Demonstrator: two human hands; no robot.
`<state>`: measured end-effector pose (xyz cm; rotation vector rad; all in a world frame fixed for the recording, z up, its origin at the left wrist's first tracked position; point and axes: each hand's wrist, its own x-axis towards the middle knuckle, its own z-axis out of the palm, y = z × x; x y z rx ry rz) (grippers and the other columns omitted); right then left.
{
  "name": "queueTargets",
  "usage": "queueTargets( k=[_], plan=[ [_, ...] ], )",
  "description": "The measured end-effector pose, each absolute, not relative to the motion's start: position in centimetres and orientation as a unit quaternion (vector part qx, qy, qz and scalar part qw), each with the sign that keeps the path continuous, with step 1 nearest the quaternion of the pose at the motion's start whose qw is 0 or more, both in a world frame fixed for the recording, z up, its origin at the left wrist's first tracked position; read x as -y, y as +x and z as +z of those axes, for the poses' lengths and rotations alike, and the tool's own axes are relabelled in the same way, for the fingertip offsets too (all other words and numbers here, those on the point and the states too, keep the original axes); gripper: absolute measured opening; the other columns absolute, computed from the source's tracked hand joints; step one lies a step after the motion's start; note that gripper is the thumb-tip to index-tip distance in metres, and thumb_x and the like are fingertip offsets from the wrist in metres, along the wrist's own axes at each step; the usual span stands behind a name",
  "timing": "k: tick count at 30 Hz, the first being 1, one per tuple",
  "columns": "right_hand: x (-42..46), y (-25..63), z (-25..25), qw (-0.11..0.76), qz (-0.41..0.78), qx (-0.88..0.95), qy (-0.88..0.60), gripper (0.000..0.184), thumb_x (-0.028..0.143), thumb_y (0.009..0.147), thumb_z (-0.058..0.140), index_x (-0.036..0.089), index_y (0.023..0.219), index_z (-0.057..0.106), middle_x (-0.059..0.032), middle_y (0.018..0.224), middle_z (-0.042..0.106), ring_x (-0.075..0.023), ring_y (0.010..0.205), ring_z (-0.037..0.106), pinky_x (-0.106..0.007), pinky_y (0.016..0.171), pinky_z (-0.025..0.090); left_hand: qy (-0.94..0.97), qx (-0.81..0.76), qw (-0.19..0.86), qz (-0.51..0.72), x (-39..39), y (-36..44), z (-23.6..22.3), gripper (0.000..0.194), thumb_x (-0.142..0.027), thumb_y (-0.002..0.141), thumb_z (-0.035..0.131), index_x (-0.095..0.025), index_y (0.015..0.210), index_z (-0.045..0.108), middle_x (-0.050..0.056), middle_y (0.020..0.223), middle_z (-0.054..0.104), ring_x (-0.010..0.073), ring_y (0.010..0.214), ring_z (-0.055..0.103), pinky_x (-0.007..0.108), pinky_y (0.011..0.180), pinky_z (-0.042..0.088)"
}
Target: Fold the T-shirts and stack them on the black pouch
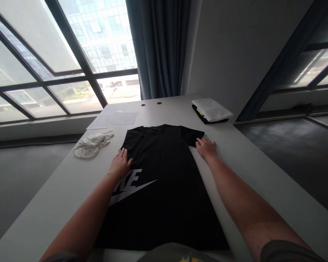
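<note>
A black T-shirt (164, 174) with a white printed logo lies spread flat on a long white table (257, 171), collar toward the far end. My left hand (120, 163) rests flat on the shirt near its left sleeve, fingers stretched out. My right hand (206, 147) lies flat at the edge of the right sleeve, fingers extended and touching the fabric. Neither hand holds anything.
A crumpled white garment (93, 144) lies left of the shirt. Paper sheets (113, 119) sit at the far left. A folded stack of white and black clothes (211, 110) lies at the far right. Windows and a curtain stand behind the table.
</note>
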<state>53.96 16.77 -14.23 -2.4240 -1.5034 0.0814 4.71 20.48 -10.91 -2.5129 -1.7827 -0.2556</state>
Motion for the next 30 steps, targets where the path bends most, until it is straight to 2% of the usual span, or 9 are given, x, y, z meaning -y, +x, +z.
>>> queueTargets(
  k=[2, 5, 8, 11, 14, 18, 22, 26, 30],
  plan=[
    [-16.7, 54.1, -14.5, 0.155, 0.026, 0.534, -0.831, 0.051, 0.037, 0.105, 0.035, 0.023, 0.15, 0.056, -0.0123, 0.16, 0.048, -0.03, 0.151, 0.034, -0.062, 0.123, 0.016, -0.79, 0.609, 0.032, -0.07, -22.1, 6.7, -11.8, 0.07, -0.043, 0.102, 0.043, 0.002, 0.156, 0.039, 0.027, 0.164, 0.034, 0.0384, 0.155, 0.03, 0.052, 0.125, 0.029],
    [-17.0, 54.5, -15.1, 0.198, 0.019, 0.54, -0.818, 0.05, 0.032, 0.101, 0.042, 0.018, 0.146, 0.06, -0.0131, 0.155, 0.054, -0.0322, 0.15, 0.037, -0.062, 0.124, 0.02, -0.767, 0.638, 0.033, -0.053, -23.2, 7.7, -13.1, 0.071, -0.044, 0.103, 0.037, 0.003, 0.156, 0.039, 0.026, 0.165, 0.034, 0.0372, 0.156, 0.029, 0.051, 0.125, 0.028],
    [-17.8, 55.2, -15.5, 0.277, 0.014, 0.542, -0.793, 0.051, 0.027, 0.096, 0.047, 0.012, 0.142, 0.064, -0.0155, 0.15, 0.058, -0.032, 0.147, 0.043, -0.053, 0.123, 0.031, -0.768, 0.637, 0.045, -0.055, -23.0, 7.3, -13.5, 0.068, -0.044, 0.103, 0.037, -0.001, 0.155, 0.044, 0.021, 0.164, 0.038, 0.0345, 0.156, 0.03, 0.049, 0.126, 0.027],
    [-18.7, 55.8, -15.5, 0.366, 0.016, 0.531, -0.764, 0.051, 0.025, 0.094, 0.048, 0.009, 0.139, 0.066, -0.0168, 0.144, 0.062, -0.0282, 0.138, 0.053, -0.042, 0.12, 0.039, -0.767, 0.633, 0.073, -0.071, -22.2, 7.3, -12.8, 0.062, -0.041, 0.101, 0.04, -0.006, 0.15, 0.052, 0.017, 0.16, 0.047, 0.0342, 0.153, 0.034, 0.051, 0.125, 0.028],
    [-19.3, 55.9, -15.3, 0.422, 0.029, 0.515, -0.745, 0.051, 0.027, 0.094, 0.047, 0.012, 0.138, 0.067, -0.0138, 0.142, 0.065, -0.0266, 0.135, 0.057, -0.042, 0.118, 0.043, -0.776, 0.615, 0.103, -0.093, -21.2, 9.3, -11.5, 0.056, -0.037, 0.099, 0.043, -0.011, 0.148, 0.055, 0.014, 0.159, 0.05, 0.0336, 0.151, 0.038, 0.053, 0.125, 0.027],
    [-19.7, 55.5, -15.1, 0.421, 0.009, 0.483, -0.768, 0.048, 0.026, 0.092, 0.049, 0.015, 0.134, 0.071, -0.0133, 0.13, 0.072, -0.0294, 0.128, 0.06, -0.047, 0.115, 0.046, -0.834, 0.54, 0.063, -0.095, -19.9, 16.2, -9.7, 0.051, -0.039, 0.1, 0.047, -0.02, 0.146, 0.057, 0.009, 0.157, 0.052, 0.0298, 0.15, 0.04, 0.049, 0.126, 0.028],
    [-19.9, 55.5, -15.1, 0.394, 0.004, 0.489, -0.778, 0.041, 0.026, 0.093, 0.05, 0.017, 0.121, 0.078, -0.0132, 0.116, 0.077, -0.0297, 0.118, 0.065, -0.048, 0.112, 0.047, -0.891, 0.446, -0.009, -0.082, -18.9, 25.6, -8.7, 0.054, -0.045, 0.101, 0.049, -0.022, 0.149, 0.054, 0.008, 0.161, 0.048, 0.0284, 0.151, 0.039, 0.046, 0.126, 0.029],
    [-19.9, 56.1, -15.4, 0.407, 0.011, 0.501, -0.764, 0.043, 0.027, 0.093, 0.051, 0.018, 0.128, 0.075, -0.0126, 0.126, 0.073, -0.0282, 0.124, 0.062, -0.047, 0.115, 0.045, -0.899, 0.423, -0.075, -0.08, -18.6, 32.8, -9.1, 0.058, -0.047, 0.103, 0.047, -0.019, 0.154, 0.049, 0.01, 0.164, 0.043, 0.0287, 0.153, 0.036, 0.047, 0.125, 0.03],
    [-20.1, 56.6, -15.5, 0.413, 0.043, 0.512, -0.752, 0.045, 0.031, 0.094, 0.051, 0.019, 0.132, 0.072, -0.012, 0.134, 0.069, -0.0288, 0.129, 0.061, -0.049, 0.116, 0.046, -0.902, 0.408, -0.093, -0.106, -18.2, 35.3, -10.8, 0.058, -0.046, 0.104, 0.045, -0.018, 0.154, 0.048, 0.009, 0.165, 0.042, 0.0274, 0.154, 0.034, 0.049, 0.128, 0.026]
  ],
)
